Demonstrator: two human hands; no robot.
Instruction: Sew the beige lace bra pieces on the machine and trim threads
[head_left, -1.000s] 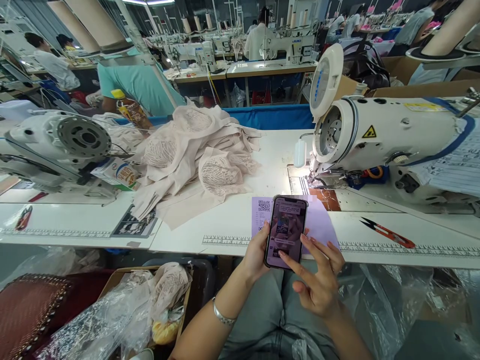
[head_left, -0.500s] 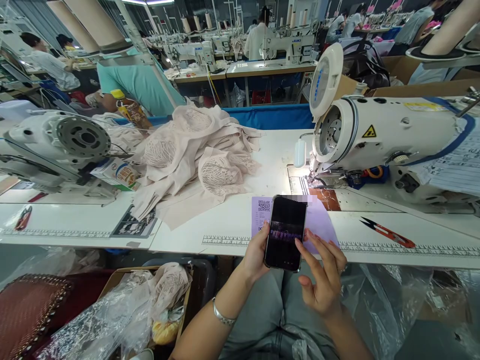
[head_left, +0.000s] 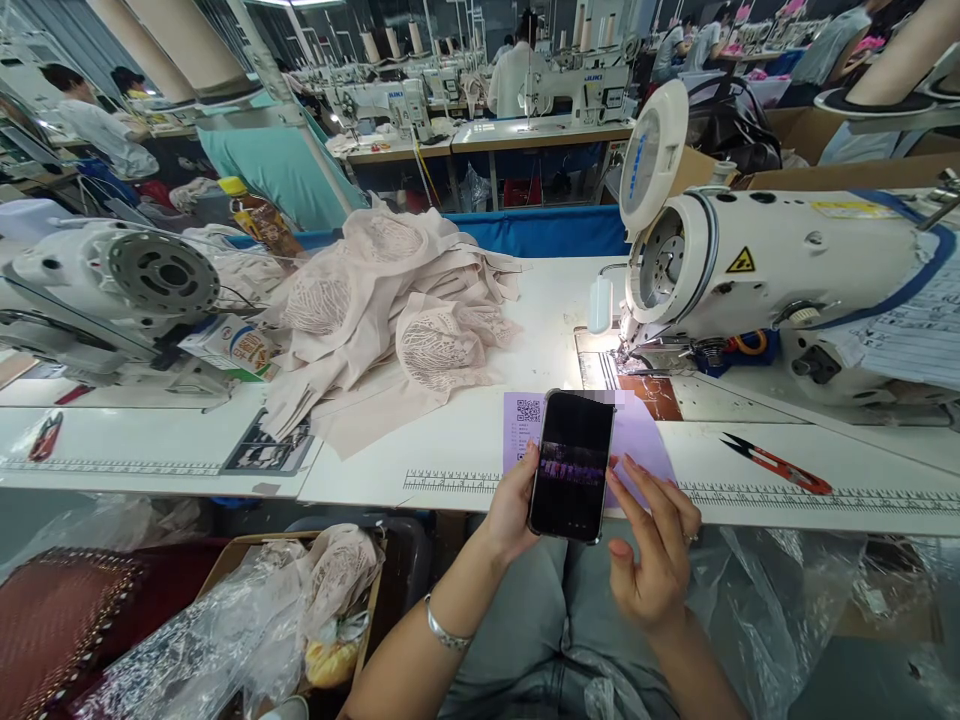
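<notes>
You are gripping the phone [head_left: 571,465] in your left hand [head_left: 510,505], fingers closed along its left edge. The phone is sitting over the near edge of the table [head_left: 450,440], its long axis running away from you and its dark screen facing up. Your right hand [head_left: 656,560] is hovering just beside the phone's right edge, fingers spread and holding nothing; contact with the case cannot be confirmed. The purple slip [head_left: 641,445] is lying flat beneath and beyond the phone, its QR code [head_left: 529,410] showing beside the upper-left corner.

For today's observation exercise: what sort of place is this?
Likely a garment factory: a sewing machine here, more machines in rows behind, a fabric pile and snips on the table.
</notes>
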